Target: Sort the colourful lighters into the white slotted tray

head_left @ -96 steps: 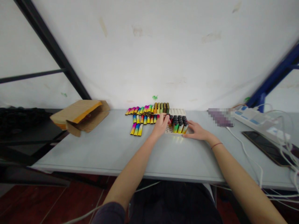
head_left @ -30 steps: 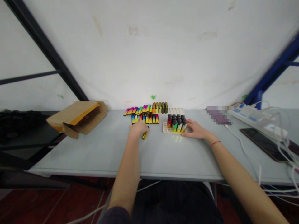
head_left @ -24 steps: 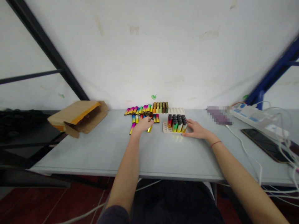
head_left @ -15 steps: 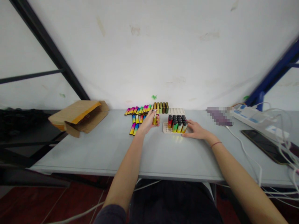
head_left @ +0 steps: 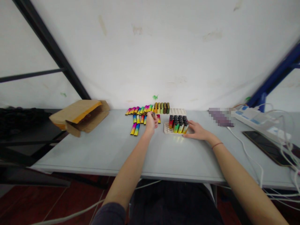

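Observation:
My left hand [head_left: 150, 125] is shut on a lighter [head_left: 153, 115], mostly hidden by my fingers, just in front of the rows of lying rainbow-coloured lighters [head_left: 138, 110]. Two more lighters [head_left: 135, 129] lie side by side to its left. My right hand [head_left: 198, 130] rests flat and open on the table, its fingertips beside a white tray [head_left: 167, 131] holding upright lighters [head_left: 177, 124] with black tops. Behind that tray stands a white tray section with unfilled sockets [head_left: 177, 111]. Upright lighters [head_left: 162, 108] in green and brown stand in a row at the back.
An open cardboard envelope [head_left: 79, 117] lies at the table's left end. To the right are a pixelated purple object [head_left: 221, 117], a white power strip [head_left: 255, 120], a dark phone [head_left: 264, 147] and white cables [head_left: 248, 156]. The table's front edge [head_left: 126, 170] runs below my forearms.
My left hand has gone from the tray to the lying lighters, picked up a lighter and lifted it. The lying lighters in front have shifted. My right hand has barely moved.

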Available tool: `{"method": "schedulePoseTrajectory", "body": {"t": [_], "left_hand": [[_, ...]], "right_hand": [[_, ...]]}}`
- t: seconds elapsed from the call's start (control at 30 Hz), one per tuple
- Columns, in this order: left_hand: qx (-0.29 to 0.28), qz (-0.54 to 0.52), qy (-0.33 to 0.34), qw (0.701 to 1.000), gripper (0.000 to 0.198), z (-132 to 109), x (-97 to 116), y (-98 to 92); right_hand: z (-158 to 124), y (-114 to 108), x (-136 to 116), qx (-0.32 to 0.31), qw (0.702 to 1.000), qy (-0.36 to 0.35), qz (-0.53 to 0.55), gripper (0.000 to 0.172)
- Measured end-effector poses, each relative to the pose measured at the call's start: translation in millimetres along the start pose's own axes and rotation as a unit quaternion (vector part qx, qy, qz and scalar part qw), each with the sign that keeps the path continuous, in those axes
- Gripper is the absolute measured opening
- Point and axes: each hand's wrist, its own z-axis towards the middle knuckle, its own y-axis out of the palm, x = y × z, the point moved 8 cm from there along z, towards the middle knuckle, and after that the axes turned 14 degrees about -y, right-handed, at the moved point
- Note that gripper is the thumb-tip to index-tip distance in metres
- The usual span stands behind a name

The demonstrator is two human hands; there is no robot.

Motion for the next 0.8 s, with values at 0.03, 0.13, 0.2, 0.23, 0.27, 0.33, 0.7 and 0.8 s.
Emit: {"method": "schedulePoseTrajectory", "body": {"t": [0.03,0.13,0.2,0.23,0.27,0.33,0.7,0.8], "left_hand": [[0.008,-0.008,0.004,1.000,0.048,-0.9,1.9,-1.3],[0.015,-0.020,0.012,1.000,0.047,-3.0,6.5,-3.2],[0.012,-0.020,0.014,1.000,0.047,-3.9,7.8,-3.7],[0.011,-0.019,0.016,1.000,0.047,-4.2,8.0,-4.0],[0.011,-0.017,0.018,1.000,0.047,-4.3,8.1,-4.5],[0.013,-0.016,0.024,0.999,0.049,-4.2,8.1,-5.4],[0.040,-0.043,0.056,0.997,0.045,-4.9,15.3,-13.8],[0.036,-0.026,0.044,0.998,0.046,-3.6,15.9,-11.4]], "right_hand": [[0.0,-0.2,0.2,0.000,1.000,0.002,0.001,0.088],[0.3,0.8,0.3,-0.003,1.000,-0.004,0.002,0.089],[0.1,2.0,1.5,-0.003,1.000,-0.005,0.001,0.090],[-0.2,2.5,2.3,-0.001,1.000,-0.005,0.000,0.090],[-0.5,2.6,3.2,0.003,1.000,-0.003,-0.001,0.090],[-1.0,2.6,3.8,0.007,1.000,-0.002,-0.001,0.090],[-0.7,1.9,2.5,-0.010,1.000,0.016,0.001,0.093],[-1.5,2.7,3.1,-0.004,1.000,0.011,0.002,0.092]]}}
